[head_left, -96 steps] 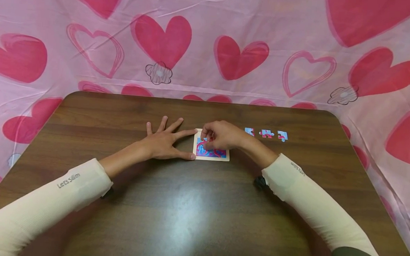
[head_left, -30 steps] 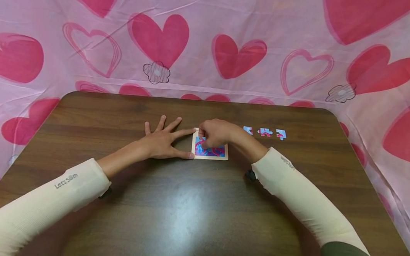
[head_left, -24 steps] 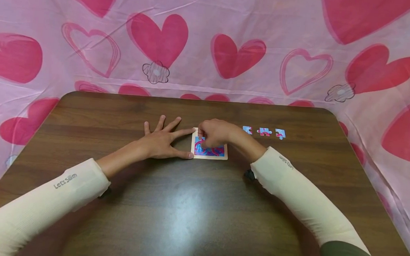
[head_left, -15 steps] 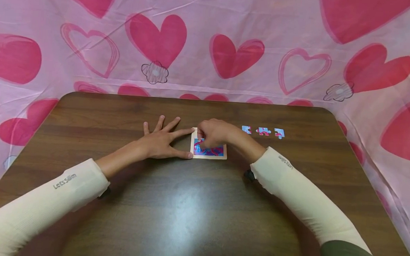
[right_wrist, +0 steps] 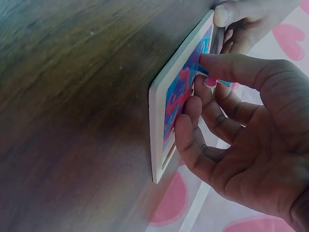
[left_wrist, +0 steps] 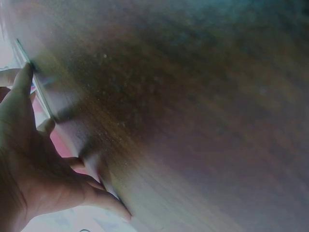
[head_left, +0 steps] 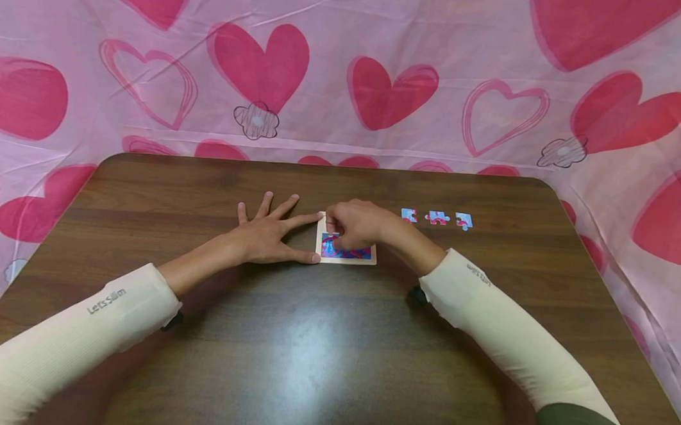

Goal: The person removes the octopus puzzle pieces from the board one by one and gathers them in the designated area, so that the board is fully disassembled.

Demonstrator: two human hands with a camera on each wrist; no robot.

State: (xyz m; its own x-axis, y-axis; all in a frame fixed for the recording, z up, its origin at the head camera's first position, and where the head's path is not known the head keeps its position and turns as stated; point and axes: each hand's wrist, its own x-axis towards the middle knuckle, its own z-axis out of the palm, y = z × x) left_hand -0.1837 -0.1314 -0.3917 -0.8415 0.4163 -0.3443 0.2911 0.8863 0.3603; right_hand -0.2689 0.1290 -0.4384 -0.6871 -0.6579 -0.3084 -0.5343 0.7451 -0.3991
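- A person's right hand (head_left: 360, 223) pinches a blue-and-pink puzzle piece (right_wrist: 210, 81) between thumb and fingers, over the pale puzzle frame (right_wrist: 157, 130); whether the piece is seated cannot be told.
- The left hand (head_left: 266, 241), fingers spread and gripping nothing, touches the frame's left edge with thumb and forefinger.
- Three loose pieces (head_left: 437, 217) lie in a row on the brown table (head_left: 310, 352), right of the frame.
- Heart-print cloth (head_left: 339, 20) hangs behind.

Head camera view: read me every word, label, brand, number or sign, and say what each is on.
"LetsSlim", some letters blurred: cream fabric sleeve on the left arm.
Small dark lettering, too blurred to read surely: cream fabric sleeve on the right arm.
No other readable text.
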